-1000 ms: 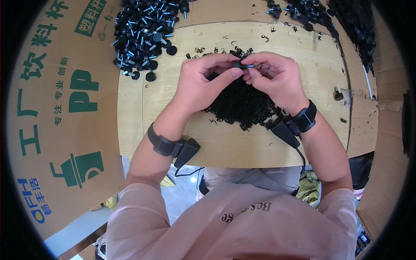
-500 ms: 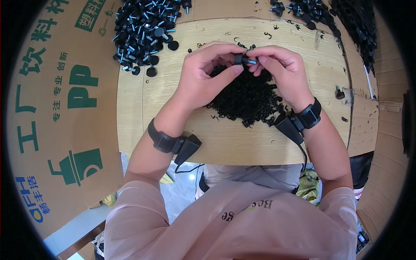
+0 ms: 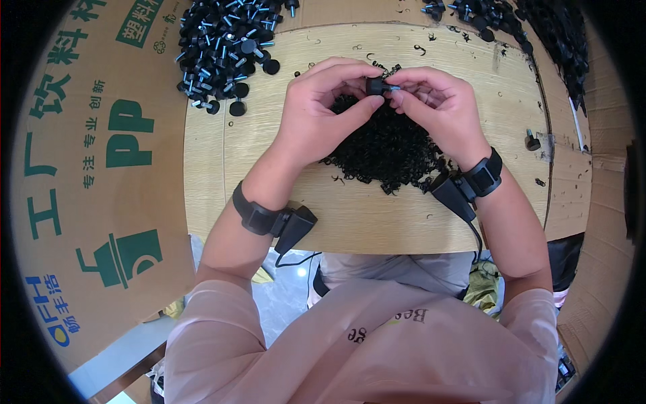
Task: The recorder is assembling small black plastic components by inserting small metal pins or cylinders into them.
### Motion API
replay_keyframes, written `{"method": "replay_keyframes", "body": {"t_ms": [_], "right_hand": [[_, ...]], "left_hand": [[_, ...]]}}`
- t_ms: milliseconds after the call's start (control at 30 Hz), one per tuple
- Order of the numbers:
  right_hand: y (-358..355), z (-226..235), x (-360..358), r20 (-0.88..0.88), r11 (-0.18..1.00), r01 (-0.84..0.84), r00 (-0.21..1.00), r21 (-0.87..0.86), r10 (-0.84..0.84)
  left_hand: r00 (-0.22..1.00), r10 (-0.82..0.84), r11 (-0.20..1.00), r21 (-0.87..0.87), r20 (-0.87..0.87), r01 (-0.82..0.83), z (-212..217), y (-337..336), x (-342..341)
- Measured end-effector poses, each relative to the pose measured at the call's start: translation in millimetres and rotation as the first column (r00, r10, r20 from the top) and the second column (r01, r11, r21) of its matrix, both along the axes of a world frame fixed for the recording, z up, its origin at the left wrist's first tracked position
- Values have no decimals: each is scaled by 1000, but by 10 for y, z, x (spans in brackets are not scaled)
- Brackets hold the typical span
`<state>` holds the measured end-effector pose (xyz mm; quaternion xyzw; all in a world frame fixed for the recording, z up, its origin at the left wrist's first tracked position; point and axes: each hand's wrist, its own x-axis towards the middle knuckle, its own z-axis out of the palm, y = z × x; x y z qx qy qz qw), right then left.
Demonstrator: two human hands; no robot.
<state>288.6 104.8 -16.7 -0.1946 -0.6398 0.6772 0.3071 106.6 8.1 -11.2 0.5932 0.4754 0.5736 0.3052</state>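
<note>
I've got both hands meeting at upper centre of the frame. My left hand [image 3: 321, 111] pinches the black knob screw [image 3: 375, 85] by its round head, thumb below, fingers curled over. My right hand [image 3: 437, 108] nips its bright shaft with its fingertips. Just under them lies the heap of small black rings [image 3: 387, 151] on the wooden board [image 3: 215, 168]. A pile of finished knob screws [image 3: 222, 47] sits upper left.

Bare worktop [image 3: 222, 168] is left along its left and near edges; the middle is blocked by a black ring pile [image 3: 383, 151], the far-left corner by knobs [image 3: 222, 50].
</note>
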Motion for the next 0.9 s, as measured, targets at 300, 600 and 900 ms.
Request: {"method": "replay_keyframes", "body": {"t_ms": [300, 600, 900], "right_hand": [[-2, -4, -13, 63, 999, 45, 997, -16, -44], [42, 8, -30, 40, 991, 6, 999, -133, 0], [101, -7, 9, -66, 950, -132, 991, -284, 118]], "left_hand": [[959, 20, 999, 38, -281, -10, 50, -3, 10], [967, 25, 999, 40, -252, -15, 25, -2, 26], [997, -72, 997, 25, -36, 73, 20, -8, 40]]}}
